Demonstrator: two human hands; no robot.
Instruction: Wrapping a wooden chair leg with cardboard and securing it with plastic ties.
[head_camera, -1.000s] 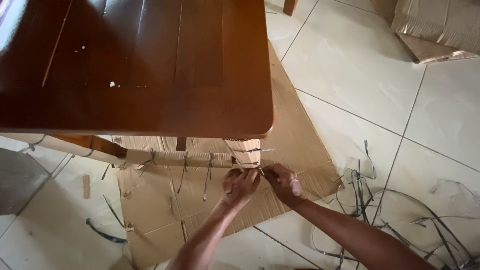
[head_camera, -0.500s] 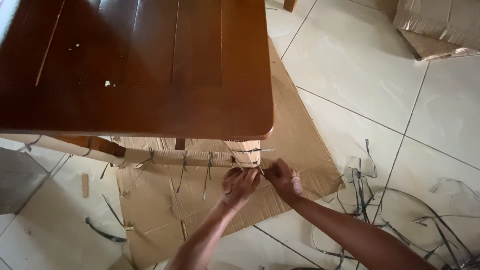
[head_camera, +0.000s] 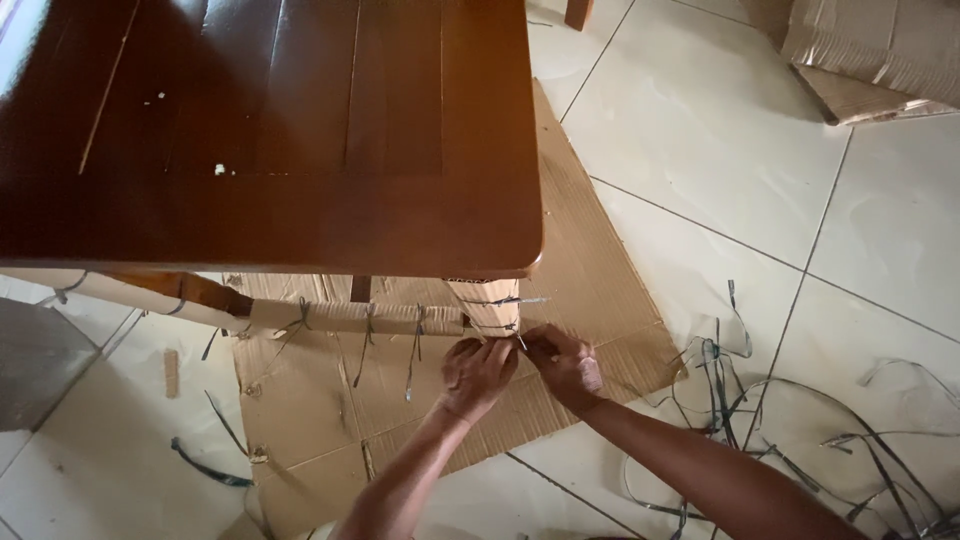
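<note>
**Hands at the wrapped table leg**

Head view. The table leg (head_camera: 492, 305) is sheathed in tan corrugated cardboard and bound with thin dark straps; a strap end juts out to its right. A cardboard-wrapped rail (head_camera: 330, 318), tied with the same straps, runs left from the leg under the dark brown wooden tabletop (head_camera: 270, 130). Leg and rail stand over a flat cardboard sheet (head_camera: 600, 270) on the pale tiled floor (head_camera: 720, 140).

Compared with the frame half a second ago, both hands sit at the same spot on the leg; only the camera framing has shifted slightly.

The leg's lower end lies directly above and between the two hands. The left hand (head_camera: 477, 375) is curled, its fingertips pinched at the strap (head_camera: 505, 326) on the leg's base. The right hand (head_camera: 565, 362) is closed, thumb and fingers gripping the same strap from the right. Loose cut straps (head_camera: 740, 400) lie scattered on the tiles, well to the right.
</note>
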